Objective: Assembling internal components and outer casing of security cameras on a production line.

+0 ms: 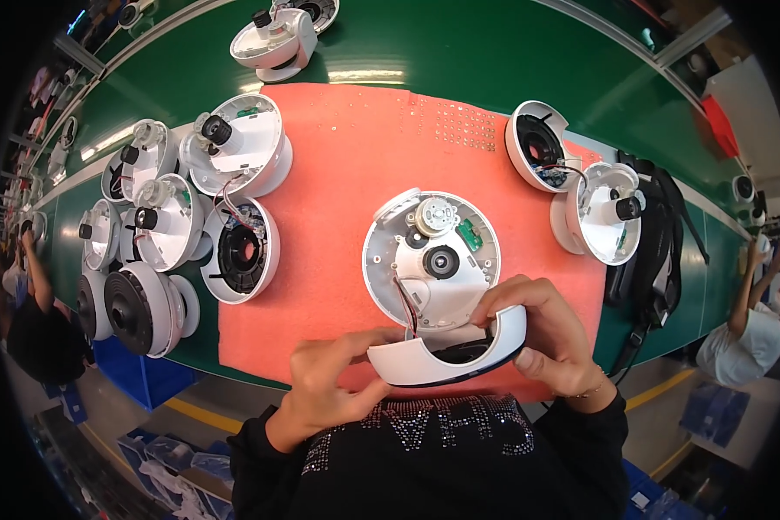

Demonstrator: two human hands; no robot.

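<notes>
Both my hands hold a white curved housing shell (393,360) with a notch in its rim and a dark inside, tilted close to my body. My left hand (328,380) pinches its left end between thumb and fingers. On the other side, my right hand (553,336) grips the right end, thumb below and fingers over the top edge. Just beyond lies a white round housing half (381,286), open side up, with a silver motor (436,216), a black lens-like part (441,262) and a green circuit board (470,235). Thin wires (406,305) run from it toward the held shell.
An orange mat (338,173) covers the green table (459,52), with rows of small screws (465,126) at its back. Several similar housings (234,143) crowd the left; an opened pair (602,212) stands right, beside a black bag (659,243). People work at both sides.
</notes>
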